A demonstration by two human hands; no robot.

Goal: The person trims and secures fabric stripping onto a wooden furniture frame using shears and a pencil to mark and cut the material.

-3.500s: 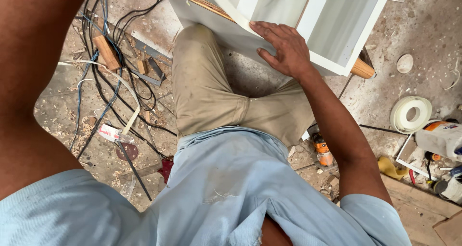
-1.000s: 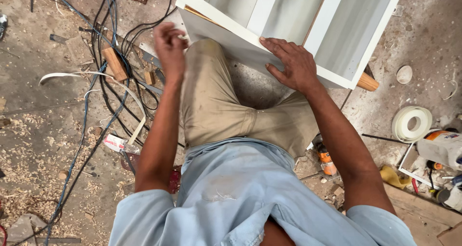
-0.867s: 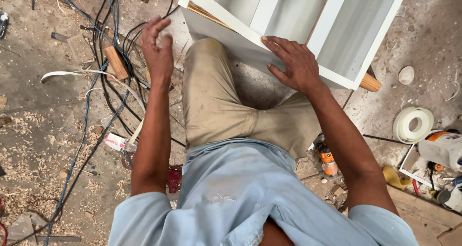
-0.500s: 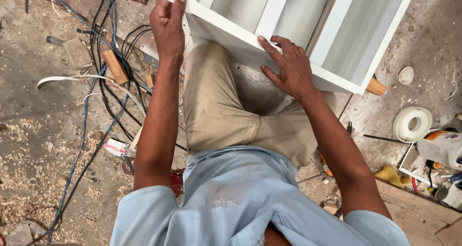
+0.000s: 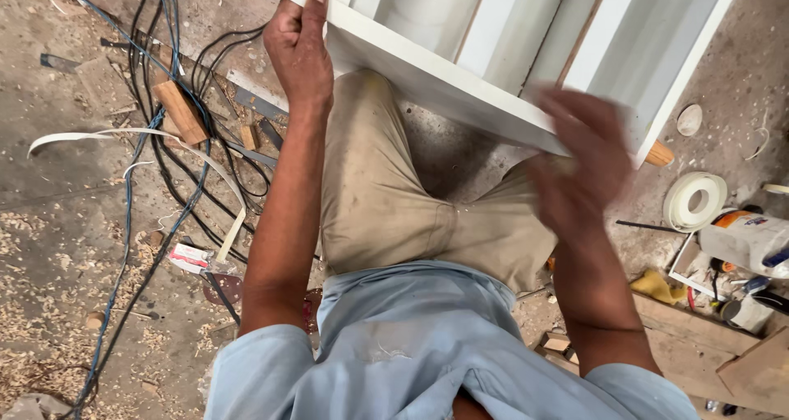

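White cabinet frame (image 5: 460,75) sits across the person's lap, front rail over the tan trousers (image 5: 386,198), far end resting toward the concrete floor (image 5: 66,247) near a wood block (image 5: 660,153).

Left hand (image 5: 302,46): grip closed on the frame's front rail at its upper left end, thumb lying along the rail face, other fingers wrapped over the far edge and hidden.

Right hand (image 5: 579,169): motion-blurred, fingers spread, hovering at or just off the rail's lower right part. Cannot tell whether it touches; not clamped on anything as far as visible, so grip looks open.

Risks, as judgement:
- Frame held by one hand only at one end; with the right hand loose it could pivot on the knee and slide off toward the floor.
- Fingers of the left hand curled over the rail could get pinched if the frame tips.
- Tangled cables (image 5: 164,99) and wood scraps (image 5: 181,112) just beside the left leg: snag or trip hazard if the person shifts.
- Tape roll (image 5: 694,200) and white jug (image 5: 744,241) near the right side could be knocked by the frame's corner.

Frame relative to grip: rail runs diagonally from left hand down-right to right hand, body of frame beyond both.
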